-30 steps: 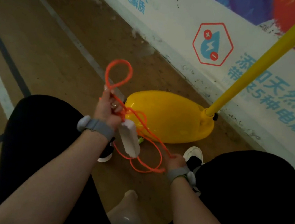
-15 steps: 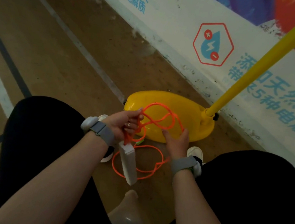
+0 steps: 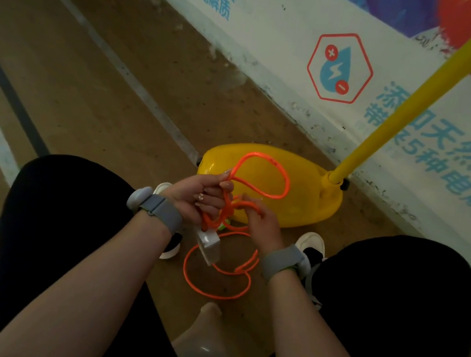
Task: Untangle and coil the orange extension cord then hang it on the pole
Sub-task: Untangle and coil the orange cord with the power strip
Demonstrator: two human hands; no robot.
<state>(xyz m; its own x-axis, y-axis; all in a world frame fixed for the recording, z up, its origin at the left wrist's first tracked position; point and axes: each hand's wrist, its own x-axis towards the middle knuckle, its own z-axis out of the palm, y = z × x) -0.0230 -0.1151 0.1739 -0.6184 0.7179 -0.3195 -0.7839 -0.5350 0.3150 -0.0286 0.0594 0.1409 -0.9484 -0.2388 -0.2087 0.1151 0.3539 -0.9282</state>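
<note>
The orange cord [image 3: 217,217] sits at the frame's centre: the left hand [image 3: 196,197] has its fingers curled round a bunch of its strands, and the right hand [image 3: 262,224] pinches one strand just beside it. One loop stands up in front of the yellow base [image 3: 314,205]; another lies on the brown floor [image 3: 106,88] below a hanging white socket block [image 3: 209,246]. The yellow pole [image 3: 415,105] slants to the upper right along a printed wall [image 3: 276,29].

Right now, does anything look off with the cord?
Nothing looks damaged. The cord is uneven: one big loop stands above the left hand, the right hand pinches a bunched crossing beside it, slack loops lie on the floor, and the socket block dangles below.
</note>
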